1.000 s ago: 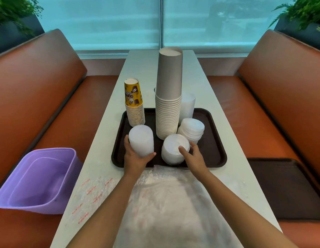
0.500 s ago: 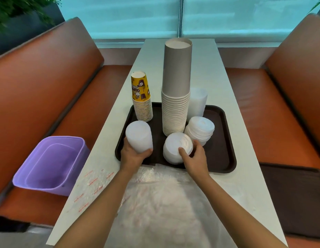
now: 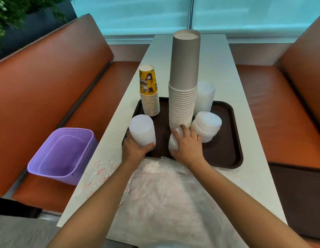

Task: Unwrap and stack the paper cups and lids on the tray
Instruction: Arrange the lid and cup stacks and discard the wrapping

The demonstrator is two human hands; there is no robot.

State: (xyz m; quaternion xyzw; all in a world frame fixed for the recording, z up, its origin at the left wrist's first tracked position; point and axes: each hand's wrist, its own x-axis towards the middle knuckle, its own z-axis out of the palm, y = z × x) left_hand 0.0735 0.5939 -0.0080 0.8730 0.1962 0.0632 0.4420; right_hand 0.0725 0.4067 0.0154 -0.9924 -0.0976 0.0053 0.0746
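Observation:
A dark brown tray (image 3: 225,151) sits on the white table. On it stand a tall stack of grey paper cups (image 3: 184,83), a shorter stack of yellow printed cups (image 3: 149,93), a white lid stack (image 3: 207,126) at the right and a translucent stack (image 3: 204,97) behind it. My left hand (image 3: 136,149) grips a translucent stack of lids (image 3: 142,132) at the tray's front left corner. My right hand (image 3: 187,145) lies over another white lid stack (image 3: 173,144) at the tray's front, fingers curled round its top.
Crumpled clear plastic wrapping (image 3: 162,194) covers the near end of the table (image 3: 236,72). A purple bin (image 3: 64,154) rests on the left orange bench. A second dark tray (image 3: 298,194) lies on the right bench. A window runs behind the table.
My right hand has moved from the near side of the white lid stack up over its top. The left hand keeps its hold. The camera has moved closer and turned left.

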